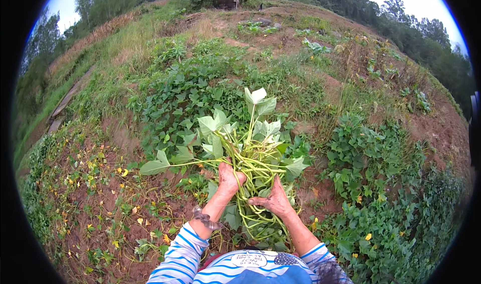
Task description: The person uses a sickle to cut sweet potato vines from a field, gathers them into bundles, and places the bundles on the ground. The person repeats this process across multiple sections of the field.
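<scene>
A big loose bundle of leafy green vines (255, 160), which look like sweet potato vines, is held up in front of my body. My left hand (229, 178) grips the bundle from its left side, the fingers hidden behind the stems. On the right, my right hand (273, 199) clasps the lower part, its thumb lying across the stems and its fingers mostly out of sight. Broad pale leaves (214, 125) fan out at the top and sides. Long bare stems hang in loops between my wrists. Soil marks both hands.
Dense leafy vines (180, 96) grow ahead, and another patch (379, 208) covers the right side. To the left, reddish soil (124, 193) carries thin runners and yellowed leaves. A narrow stone-like strip (69, 96) runs at far left. The slope rises toward trees and a dark opening (226, 1).
</scene>
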A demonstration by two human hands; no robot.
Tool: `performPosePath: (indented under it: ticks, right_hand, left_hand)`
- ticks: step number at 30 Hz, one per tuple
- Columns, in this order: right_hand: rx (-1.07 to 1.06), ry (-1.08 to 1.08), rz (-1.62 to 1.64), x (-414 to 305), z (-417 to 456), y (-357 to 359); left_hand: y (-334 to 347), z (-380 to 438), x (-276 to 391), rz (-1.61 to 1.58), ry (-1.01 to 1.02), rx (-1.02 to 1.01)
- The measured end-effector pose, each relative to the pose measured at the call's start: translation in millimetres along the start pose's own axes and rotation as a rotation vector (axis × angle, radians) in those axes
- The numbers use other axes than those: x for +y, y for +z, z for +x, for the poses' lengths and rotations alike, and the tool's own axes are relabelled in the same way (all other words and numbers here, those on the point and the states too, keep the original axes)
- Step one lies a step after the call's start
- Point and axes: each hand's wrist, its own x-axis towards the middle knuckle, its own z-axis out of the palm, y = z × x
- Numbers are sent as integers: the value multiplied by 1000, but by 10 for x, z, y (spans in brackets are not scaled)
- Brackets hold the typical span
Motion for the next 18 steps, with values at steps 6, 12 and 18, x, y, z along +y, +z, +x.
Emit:
performPosePath:
  ticks: [6, 12, 18]
  right_hand:
    - [-294, -79, -115, -48, 296, -101]
    - [-499, -291, -73, -128, 469, -251]
    - [-356, -250, -44, -38, 415, -145]
  left_hand:
    - [-60, 55, 236, 89, -26, -305]
    - [12, 130, 769, -114, -99, -591]
    - [83, 278, 676, -63, -58, -629]
